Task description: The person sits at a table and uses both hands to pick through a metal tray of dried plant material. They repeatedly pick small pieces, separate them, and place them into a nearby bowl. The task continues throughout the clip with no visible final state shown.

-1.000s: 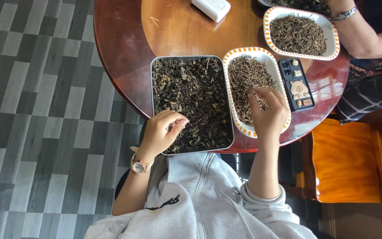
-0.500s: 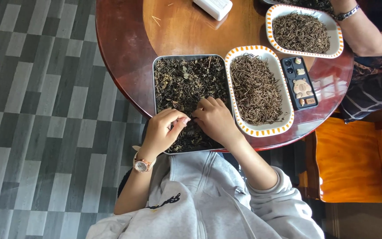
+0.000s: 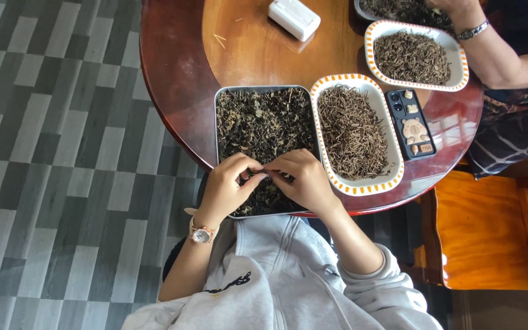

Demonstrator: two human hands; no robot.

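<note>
A rectangular metal tray [image 3: 217, 122] full of dark dried leaves [image 3: 264, 119] sits at the near edge of the round wooden table [image 3: 175, 79]. My left hand [image 3: 227, 186] and my right hand [image 3: 305, 182] rest over the tray's near end. Their fingertips meet and pinch a small piece of dried leaf [image 3: 265, 176] between them. A watch [image 3: 201, 234] is on my left wrist. Right of the tray stands a white oval dish with an orange-dashed rim [image 3: 393, 177], holding thin brown stems [image 3: 352, 131].
A phone in a dark case [image 3: 412, 124] lies right of the dish. Beyond it is a second orange-rimmed dish [image 3: 461, 58] of stems, with another person's arm [image 3: 499, 58] beside it. A white box [image 3: 294, 17] sits at the far side. An orange chair [image 3: 484, 235] stands at the right.
My right hand has left the stem dish and crossed left to the leaf tray. It now meets my left hand there, fingertips together.
</note>
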